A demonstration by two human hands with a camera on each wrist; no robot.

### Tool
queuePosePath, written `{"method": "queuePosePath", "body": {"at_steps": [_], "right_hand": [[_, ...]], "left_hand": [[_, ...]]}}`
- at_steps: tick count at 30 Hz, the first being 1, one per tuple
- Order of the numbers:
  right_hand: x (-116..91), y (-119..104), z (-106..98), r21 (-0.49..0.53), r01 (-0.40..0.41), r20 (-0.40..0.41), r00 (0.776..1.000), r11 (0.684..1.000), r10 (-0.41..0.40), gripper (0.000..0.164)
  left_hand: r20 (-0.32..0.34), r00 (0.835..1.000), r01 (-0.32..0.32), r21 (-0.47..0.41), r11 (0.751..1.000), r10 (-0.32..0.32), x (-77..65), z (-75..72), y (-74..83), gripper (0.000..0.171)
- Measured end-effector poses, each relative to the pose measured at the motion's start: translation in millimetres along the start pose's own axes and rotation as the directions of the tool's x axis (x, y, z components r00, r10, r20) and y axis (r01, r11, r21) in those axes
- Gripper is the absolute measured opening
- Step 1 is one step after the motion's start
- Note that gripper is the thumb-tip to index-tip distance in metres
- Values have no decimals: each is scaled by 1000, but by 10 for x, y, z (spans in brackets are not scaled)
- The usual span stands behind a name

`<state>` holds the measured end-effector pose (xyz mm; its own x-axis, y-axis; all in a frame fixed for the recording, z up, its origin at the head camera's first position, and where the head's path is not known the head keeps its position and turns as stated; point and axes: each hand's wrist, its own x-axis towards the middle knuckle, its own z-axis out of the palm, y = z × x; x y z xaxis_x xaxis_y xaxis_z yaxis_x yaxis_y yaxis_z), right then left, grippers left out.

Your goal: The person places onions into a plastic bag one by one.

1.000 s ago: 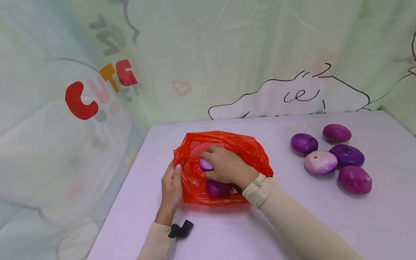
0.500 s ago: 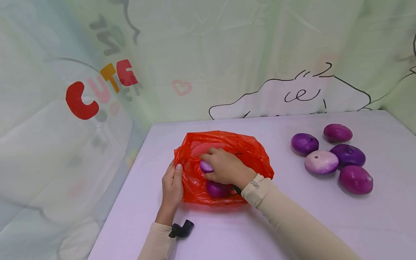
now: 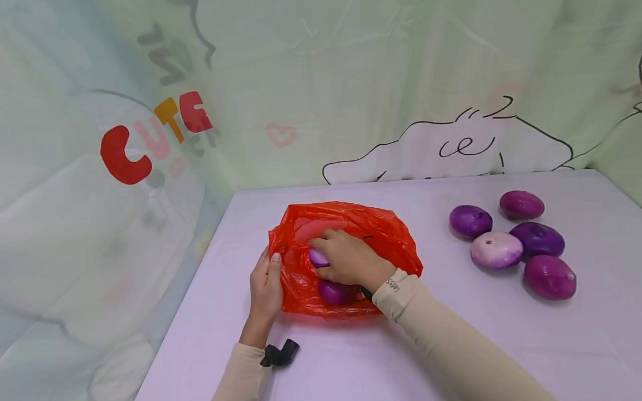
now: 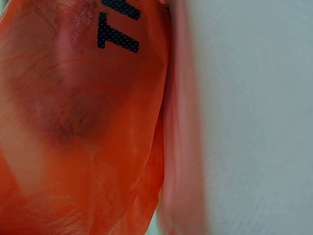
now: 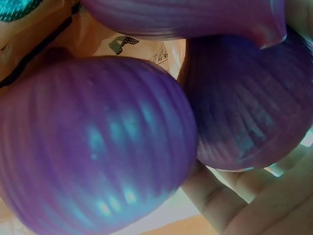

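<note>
A red plastic bag (image 3: 391,228) lies with its mouth open on the table. My left hand (image 3: 266,287) grips its left edge, thumb on the near side of the film; the fingers behind are partly hidden. Inside the bag, my right hand (image 3: 348,259) holds a purple onion (image 3: 319,257), fingers and thumb curled about it. Another purple onion (image 3: 335,291) sits in the bag just below that hand. In the right wrist view, onions crowd together, a glossy one (image 5: 98,147) in front and a darker one (image 5: 249,103) against the fingers (image 5: 215,200). Bag film (image 4: 83,171) fills much of the left wrist view.
Several onions lie grouped on the right of the table: a pale one (image 3: 496,250), a dark purple one (image 3: 538,239) and a magenta one (image 3: 550,277) among them. A printed curtain (image 3: 301,100) hangs behind the table. A black wrist mount (image 3: 281,353) sticks out at the left cuff.
</note>
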<state>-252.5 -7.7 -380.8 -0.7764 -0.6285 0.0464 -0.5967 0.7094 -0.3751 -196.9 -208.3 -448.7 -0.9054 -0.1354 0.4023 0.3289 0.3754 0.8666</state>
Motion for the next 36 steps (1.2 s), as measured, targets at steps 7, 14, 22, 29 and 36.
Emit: {"method": "queuePosePath", "body": {"at_steps": [7,14,22,29,36], "right_hand": [[-2,4,-1,-2,-1,5,1000,1000,1,62],[-24,-8,-16,-20,7,2,1000,1000,-7,63],[-78,-53,-51,-36,17,-6,1000,999,-17,63],[-149,-81,-117,-40,24,-22,999,999,-25,62],[-259,-92,-203,-33,32,-46,998,999,-34,62]], "left_hand": [[-2,1000,9,5,1000,-9,-5,-1,-5,42],[0,999,35,4,999,-35,-13,5,3,42],[7,999,53,15,998,-53,-10,1,18,43],[0,999,40,20,999,-40,-12,2,4,42],[-4,999,39,9,999,-39,-16,1,0,42]]}}
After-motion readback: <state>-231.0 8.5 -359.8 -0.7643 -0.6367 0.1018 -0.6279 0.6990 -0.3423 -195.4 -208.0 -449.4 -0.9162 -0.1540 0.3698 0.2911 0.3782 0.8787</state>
